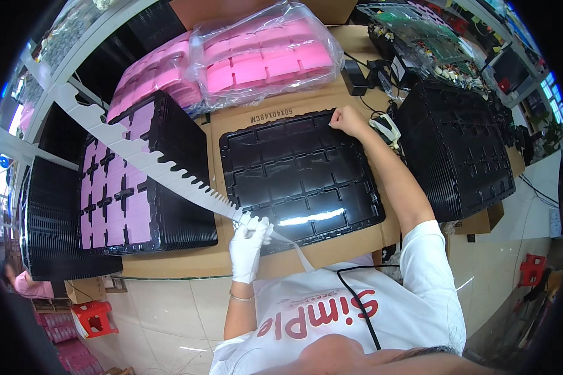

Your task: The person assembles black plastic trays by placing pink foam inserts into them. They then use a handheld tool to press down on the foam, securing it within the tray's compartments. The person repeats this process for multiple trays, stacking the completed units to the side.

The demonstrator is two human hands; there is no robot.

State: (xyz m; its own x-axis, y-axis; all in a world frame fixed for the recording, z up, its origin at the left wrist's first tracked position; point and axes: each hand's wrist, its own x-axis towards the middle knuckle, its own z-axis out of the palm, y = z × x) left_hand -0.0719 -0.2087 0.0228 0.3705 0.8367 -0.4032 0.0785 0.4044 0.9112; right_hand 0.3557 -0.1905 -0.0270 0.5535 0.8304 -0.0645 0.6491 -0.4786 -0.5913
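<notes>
head view: strip (134, 153) is clamped in the grip of the left hand (247, 245) at the near-left corner of the tray (300, 165); right-hand (349, 120) grip, at the far-right corner, cannot be told. strip handling is judged in hand; guidance past the stack (187, 224) seems called for.

The left hand (249, 245) hides the gripped part of the toothed strip (149, 164). Behind that grip, a corner of the black tray (300, 178) is covered.

The tray (300, 178) lies on cardboard (175, 267) between the left stack (184, 187) and right stack (460, 156), before a filled bag (266, 62).
</notes>
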